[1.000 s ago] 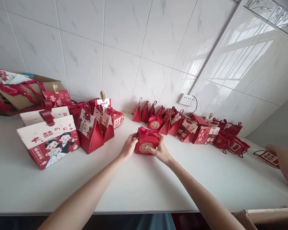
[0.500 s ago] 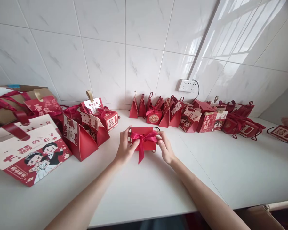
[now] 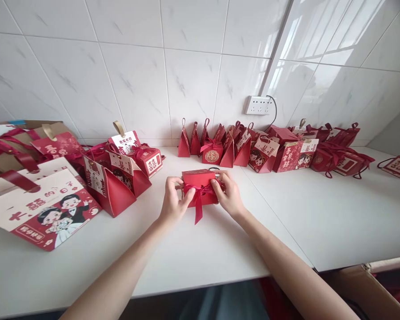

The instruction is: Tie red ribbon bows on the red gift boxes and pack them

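Observation:
A small red gift box (image 3: 196,180) with a red ribbon bow (image 3: 198,201) is tipped toward me over the white counter (image 3: 200,249). My left hand (image 3: 174,205) grips its left side, thumb on the ribbon. My right hand (image 3: 229,193) holds its right side with the fingers pinched at the bow. Both hands are closed on the box.
Rows of red gift boxes and pyramid-shaped pouches (image 3: 233,149) line the tiled wall. Large red-and-white bags with a cartoon couple (image 3: 45,211) lie at the left. A wall socket (image 3: 258,105) sits above. A cardboard box (image 3: 370,289) is below the counter edge at right.
The box was upright showing its gold emblem, then got tipped so its bow faces me. My fingers have closed in on the ribbon. Another person's hand at the right edge has left view.

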The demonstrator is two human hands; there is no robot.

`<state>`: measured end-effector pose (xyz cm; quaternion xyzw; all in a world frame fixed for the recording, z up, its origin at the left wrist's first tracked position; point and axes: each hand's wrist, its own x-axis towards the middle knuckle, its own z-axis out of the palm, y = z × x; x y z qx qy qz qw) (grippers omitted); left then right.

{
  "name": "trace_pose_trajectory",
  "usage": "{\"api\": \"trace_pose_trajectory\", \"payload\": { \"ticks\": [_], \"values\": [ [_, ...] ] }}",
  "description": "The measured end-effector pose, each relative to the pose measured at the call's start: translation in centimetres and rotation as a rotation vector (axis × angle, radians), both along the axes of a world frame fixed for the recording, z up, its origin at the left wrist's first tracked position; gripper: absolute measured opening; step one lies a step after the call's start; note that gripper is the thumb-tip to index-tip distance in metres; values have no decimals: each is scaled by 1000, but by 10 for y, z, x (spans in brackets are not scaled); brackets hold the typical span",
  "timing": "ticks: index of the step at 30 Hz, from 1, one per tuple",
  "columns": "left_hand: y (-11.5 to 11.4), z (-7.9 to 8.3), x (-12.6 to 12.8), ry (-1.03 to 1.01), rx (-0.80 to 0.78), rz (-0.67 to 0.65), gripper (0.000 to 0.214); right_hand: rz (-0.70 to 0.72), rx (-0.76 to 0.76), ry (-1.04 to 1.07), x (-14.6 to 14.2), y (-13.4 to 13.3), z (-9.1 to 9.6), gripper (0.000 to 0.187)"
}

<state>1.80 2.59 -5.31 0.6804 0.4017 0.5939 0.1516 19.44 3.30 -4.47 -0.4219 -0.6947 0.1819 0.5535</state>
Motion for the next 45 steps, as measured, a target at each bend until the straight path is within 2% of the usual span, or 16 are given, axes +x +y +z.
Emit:
{"api": "trace_pose_trajectory", "payload": {
  "ticks": [3,8,13,17,21,26,28,31,33,38,43,45],
  "values": [
    [1,4,0,63,19,73,16,32,-56,39,1,1,0,30],
    [2,7,1,-29,-70,38,20,235,-288,301,5,6,4,41],
    [4,7,-1,-113,-162,33,20,395,-442,474,10,9,8,40],
    [6,8,-2,-106,-174,42,21,395,-428,414,11,12,5,38],
    [7,9,-3,-84,-181,30,22,318,-369,292,12,14,2,40],
    [12,6,-13,5,-57,79,20,270,-323,170,6,8,0,34],
    [16,4,-18,-14,-78,11,13,303,-306,85,2,3,-1,31],
    [23,5,-26,-63,-199,-147,55,333,-257,-10,-4,-1,-1,28],
    [24,7,-29,-75,-268,-198,69,334,-261,2,-6,-2,-1,27],
    [19,11,-28,-136,-350,-142,58,327,-352,135,-4,-2,2,30],
    [20,9,-28,-193,-392,-174,78,391,-392,197,4,0,4,26],
    [21,8,-29,-192,-445,-216,77,411,-394,181,4,1,3,22]
  ]
}}
